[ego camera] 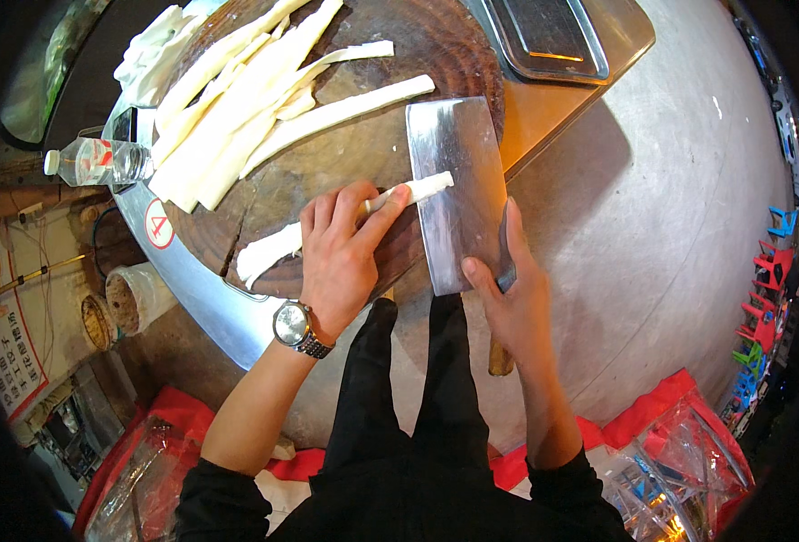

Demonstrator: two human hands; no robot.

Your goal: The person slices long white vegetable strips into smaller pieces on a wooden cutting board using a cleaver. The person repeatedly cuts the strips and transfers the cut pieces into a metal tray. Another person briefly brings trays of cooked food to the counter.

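My left hand (345,237), with a metal-band watch on the wrist, grips a long pale food strip (267,254) over the near part of a round wooden chopping block (365,135). In my right hand (518,298) is a cleaver (457,183) with a broad steel blade. Its wooden handle (500,359) shows below the palm. The strip's right end overlaps the blade in the picture; whether they touch I cannot tell. Several more pale strips (237,129) lie in a pile on the block's far left part. One thinner strip (345,115) lies at the pile's right side.
A plastic bottle (98,162) lies left of the block, near a dark phone-like object (125,125) and a white crumpled bag or cloth (159,51). A metal tray (548,40) rests at the far right. Lower left are white buckets (135,295); red-edged clear plastic sheeting (677,433) stands near me.
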